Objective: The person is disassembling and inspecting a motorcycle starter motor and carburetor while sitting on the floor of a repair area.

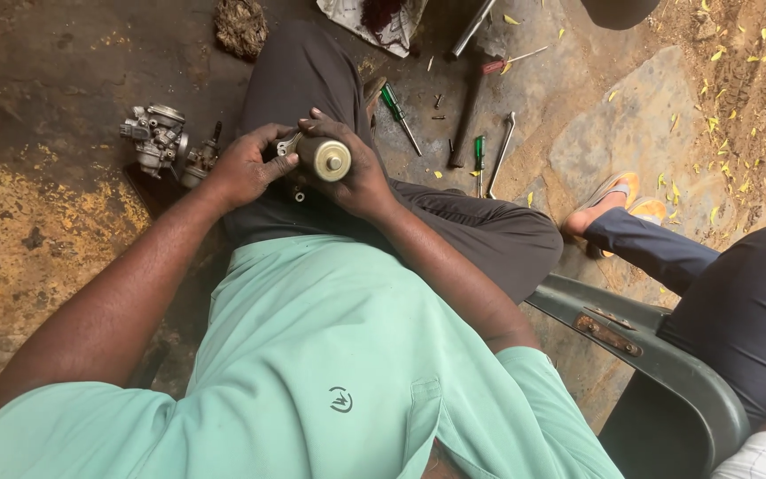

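Observation:
I sit with a small cylindrical metal part (326, 158) held over my lap; it is cream-coloured with a round end and a centre stud facing me. My right hand (358, 173) wraps around its body from the right. My left hand (246, 166) grips the silvery bracket end on its left side. A small ring-shaped piece (299, 196) lies on my dark trousers just below the hands.
A carburettor (158, 137) sits on the stained concrete to the left. Green-handled screwdrivers (398, 110), a hammer (465, 120) and a spanner (501, 153) lie ahead. A rag (241, 27) is at the top. Another person sits on a plastic chair (667, 372) at right.

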